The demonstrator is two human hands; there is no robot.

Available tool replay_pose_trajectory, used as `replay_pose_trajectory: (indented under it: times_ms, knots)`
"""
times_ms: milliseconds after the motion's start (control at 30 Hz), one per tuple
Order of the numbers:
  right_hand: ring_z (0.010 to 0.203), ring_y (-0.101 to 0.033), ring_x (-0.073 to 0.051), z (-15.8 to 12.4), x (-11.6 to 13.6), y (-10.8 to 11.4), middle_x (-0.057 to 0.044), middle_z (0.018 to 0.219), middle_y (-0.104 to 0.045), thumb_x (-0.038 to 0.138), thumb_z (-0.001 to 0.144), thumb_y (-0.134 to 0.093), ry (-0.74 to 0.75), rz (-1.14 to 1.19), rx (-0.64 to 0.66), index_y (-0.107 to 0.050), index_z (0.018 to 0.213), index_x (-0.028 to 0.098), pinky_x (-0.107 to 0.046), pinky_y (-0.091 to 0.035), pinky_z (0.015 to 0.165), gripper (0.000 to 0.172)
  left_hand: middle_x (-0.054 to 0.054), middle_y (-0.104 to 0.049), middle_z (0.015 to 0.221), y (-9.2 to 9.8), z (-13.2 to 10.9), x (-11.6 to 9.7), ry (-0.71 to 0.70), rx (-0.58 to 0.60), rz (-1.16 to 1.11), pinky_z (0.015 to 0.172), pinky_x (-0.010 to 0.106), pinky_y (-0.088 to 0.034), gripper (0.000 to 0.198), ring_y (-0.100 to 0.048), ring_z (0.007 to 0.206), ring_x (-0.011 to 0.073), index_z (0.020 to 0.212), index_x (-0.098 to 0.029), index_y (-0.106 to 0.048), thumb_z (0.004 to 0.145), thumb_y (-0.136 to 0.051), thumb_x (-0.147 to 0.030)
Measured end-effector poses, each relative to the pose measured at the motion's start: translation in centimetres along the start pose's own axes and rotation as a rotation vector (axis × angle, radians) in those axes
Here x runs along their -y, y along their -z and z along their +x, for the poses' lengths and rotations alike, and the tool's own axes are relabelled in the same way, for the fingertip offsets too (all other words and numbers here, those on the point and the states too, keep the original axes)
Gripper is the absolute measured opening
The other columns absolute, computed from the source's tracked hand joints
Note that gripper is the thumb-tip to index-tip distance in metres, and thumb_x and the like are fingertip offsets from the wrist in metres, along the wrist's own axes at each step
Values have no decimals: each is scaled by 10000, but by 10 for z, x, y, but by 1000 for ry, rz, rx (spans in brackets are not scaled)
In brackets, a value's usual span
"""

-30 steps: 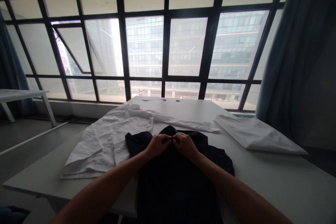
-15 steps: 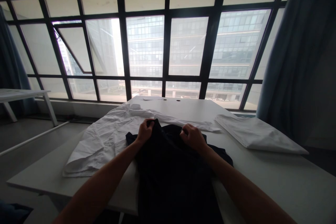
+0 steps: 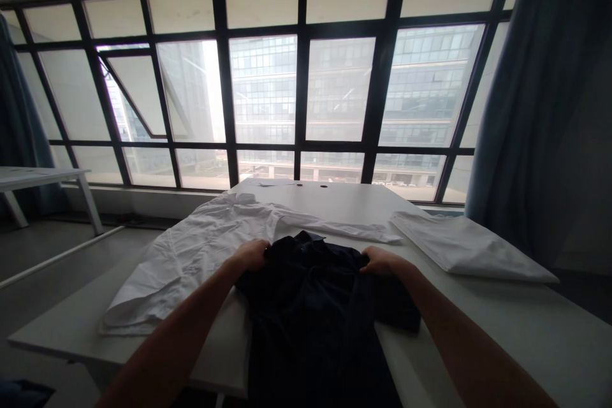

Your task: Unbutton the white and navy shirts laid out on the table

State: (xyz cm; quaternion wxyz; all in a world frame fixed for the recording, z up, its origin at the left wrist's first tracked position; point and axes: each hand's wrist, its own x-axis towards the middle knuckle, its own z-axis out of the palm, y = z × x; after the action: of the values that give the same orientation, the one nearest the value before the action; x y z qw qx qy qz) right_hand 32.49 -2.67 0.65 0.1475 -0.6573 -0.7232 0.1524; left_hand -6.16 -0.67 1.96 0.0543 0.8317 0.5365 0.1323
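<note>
garment of dark cloth (image 3: 310, 312) on white table (image 3: 335, 201), left grip (image 3: 249, 254) and right grip (image 3: 382, 261) closed on its edges

Left hand (image 3: 251, 254): white shirt (image 3: 191, 268) lies right up against the dark garment (image 3: 310, 293) on that side, low and soft, so it can be passed over. Right hand (image 3: 382, 261): widest gap, a strip of white worktop (image 3: 478, 312) before the folded white cloth (image 3: 463, 248). Farther out, the shirt's sleeve (image 3: 335, 229) crosses the route toward the far end.
</note>
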Motion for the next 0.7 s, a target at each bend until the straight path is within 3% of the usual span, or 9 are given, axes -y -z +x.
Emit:
replay_pose_trajectory:
  times_ms: [133,267,367,500,700]
  knots:
    - [709,-644,-202,-1,0,15,-44,742,-712,125,636,-680,32,23,-31,-727,764,164,-257,-451,638,142,72,-675,1153,11,-6,-15,-81,-22,115,938,389,-448,391,-603,1084,296,1069,-285,-708,678,-686,-276]
    - [858,-654,-247,0,-10,29,-105,937,-709,257,753,-614,-104,-61,-298,-701,994,153,-292,-459,705,276,135,-657,1137,3,-10,-23,-70,73,207,934,446,-442,388,-584,1083,342,1039,-225,-717,659,-714,-307]
    - [916,-655,-274,1,-19,34,-121,984,-704,299,763,-605,-234,-144,-470,-681,1062,170,-304,-458,704,334,164,-654,1115,-6,-8,-28,1,21,261,931,475,-428,320,-576,1074,358,960,-195,-720,672,-725,-335]
    - [933,-654,-292,-5,-27,42,-133,955,-698,254,740,-584,-362,-161,-589,-658,1108,176,-325,-457,701,383,174,-640,1148,-13,-5,-33,98,-31,325,938,484,-408,294,-541,1124,360,979,-191,-704,724,-717,-337]
    - [921,-645,-324,-14,-29,55,-153,950,-684,265,781,-550,-439,-102,-736,-609,1165,167,-373,-456,714,401,155,-650,1072,-15,0,-51,-43,-158,321,894,411,-418,152,-589,1038,302,900,-165,-694,819,-570,-133]
